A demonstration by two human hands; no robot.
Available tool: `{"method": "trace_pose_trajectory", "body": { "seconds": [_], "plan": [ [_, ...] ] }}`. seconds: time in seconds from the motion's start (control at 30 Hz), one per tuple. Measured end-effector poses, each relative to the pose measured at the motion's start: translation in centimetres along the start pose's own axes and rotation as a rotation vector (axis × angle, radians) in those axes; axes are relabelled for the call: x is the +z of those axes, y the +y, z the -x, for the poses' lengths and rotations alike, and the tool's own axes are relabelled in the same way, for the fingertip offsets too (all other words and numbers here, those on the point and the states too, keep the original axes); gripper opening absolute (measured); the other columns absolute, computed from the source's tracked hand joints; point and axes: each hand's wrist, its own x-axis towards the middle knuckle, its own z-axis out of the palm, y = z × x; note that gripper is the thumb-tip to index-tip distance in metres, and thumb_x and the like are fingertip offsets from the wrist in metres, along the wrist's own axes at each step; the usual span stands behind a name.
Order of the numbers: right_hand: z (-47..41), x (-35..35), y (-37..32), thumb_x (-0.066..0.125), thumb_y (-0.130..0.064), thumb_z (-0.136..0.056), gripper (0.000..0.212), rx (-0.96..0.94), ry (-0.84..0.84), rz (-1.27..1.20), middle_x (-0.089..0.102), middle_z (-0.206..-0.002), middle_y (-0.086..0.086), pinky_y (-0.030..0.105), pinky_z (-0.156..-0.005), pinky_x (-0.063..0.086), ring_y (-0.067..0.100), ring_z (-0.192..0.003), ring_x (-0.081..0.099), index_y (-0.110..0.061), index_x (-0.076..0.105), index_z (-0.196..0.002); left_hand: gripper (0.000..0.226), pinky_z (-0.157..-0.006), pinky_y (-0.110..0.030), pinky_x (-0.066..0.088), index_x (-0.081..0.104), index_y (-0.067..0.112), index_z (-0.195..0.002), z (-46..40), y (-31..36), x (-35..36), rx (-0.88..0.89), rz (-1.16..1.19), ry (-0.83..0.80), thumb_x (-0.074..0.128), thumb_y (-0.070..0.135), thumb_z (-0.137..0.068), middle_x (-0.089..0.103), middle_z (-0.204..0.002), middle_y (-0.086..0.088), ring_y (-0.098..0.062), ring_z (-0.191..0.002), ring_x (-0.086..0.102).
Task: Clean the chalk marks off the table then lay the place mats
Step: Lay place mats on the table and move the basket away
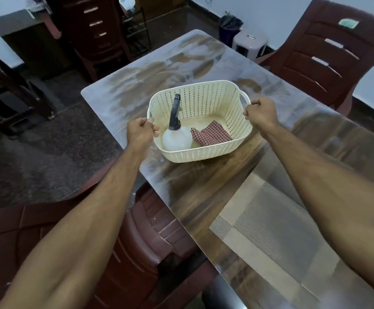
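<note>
A cream perforated basket [206, 101] sits on the glass-topped wooden table [192, 188]. My left hand [140, 132] grips its left handle and my right hand [259, 112] grips its right handle. Inside lie a clear spray bottle [177, 137] with a black nozzle and a red checked cloth [212, 135]. White chalk smears [159, 70] cover the far half of the table. A beige and grey woven place mat [268, 237] lies on the near right part, partly under my right forearm.
Brown plastic chairs stand at the near left [150, 237] and far right [328, 47]. A dark wooden drawer unit [92, 25], a black bin [229, 26] and a grey stool [249, 44] stand beyond the table's far end.
</note>
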Motion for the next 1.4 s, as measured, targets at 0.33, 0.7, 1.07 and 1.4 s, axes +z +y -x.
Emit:
{"method": "trace_pose_trajectory", "body": {
  "seconds": [0.33,0.7,1.07,1.4],
  "plan": [
    [9.6,-12.5,7.2,0.057,-0.025,-0.097,0.023,0.096,0.08,-0.236,0.045,-0.06,0.001,0.023,-0.055,0.043,0.009,-0.051,0.041,-0.011,0.062,-0.079,0.019,-0.057,-0.023,0.041,0.064,0.008,-0.084,10.3,3.4,3.5,0.139,-0.086,-0.218,0.055,0.018,-0.097,0.053,-0.061,0.001,-0.005,-0.044,0.045],
    [23.1,-30.3,23.1,0.052,-0.025,-0.1,0.025,0.298,0.374,-0.337,0.05,-0.065,0.0,0.023,-0.05,0.04,0.009,-0.053,0.043,-0.009,0.057,-0.082,0.015,-0.054,-0.022,0.04,0.065,0.003,-0.096,27.9,2.3,16.9,0.234,-0.216,-0.576,0.051,0.009,-0.098,0.053,-0.062,-0.002,-0.008,-0.044,0.045],
    [35.6,-46.0,36.3,0.052,-0.023,-0.1,0.017,0.474,0.729,-0.343,0.057,-0.072,0.0,0.022,-0.05,0.045,0.009,-0.059,0.05,-0.011,0.059,-0.089,0.016,-0.062,-0.028,0.046,0.064,0.009,-0.094,46.7,-0.1,29.8,0.296,-0.327,-0.95,0.05,0.014,-0.099,0.058,-0.066,0.0,-0.012,-0.052,0.051],
    [41.6,-52.3,47.4,0.054,-0.021,-0.099,0.024,0.583,0.888,-0.253,0.058,-0.067,0.002,0.033,-0.057,0.047,0.011,-0.054,0.052,-0.017,0.054,-0.075,0.013,-0.07,-0.029,0.055,0.062,0.004,-0.104,57.3,-6.7,37.5,0.244,-0.448,-1.092,0.05,0.008,-0.1,0.066,-0.074,-0.003,-0.016,-0.063,0.063]
  ]
}}
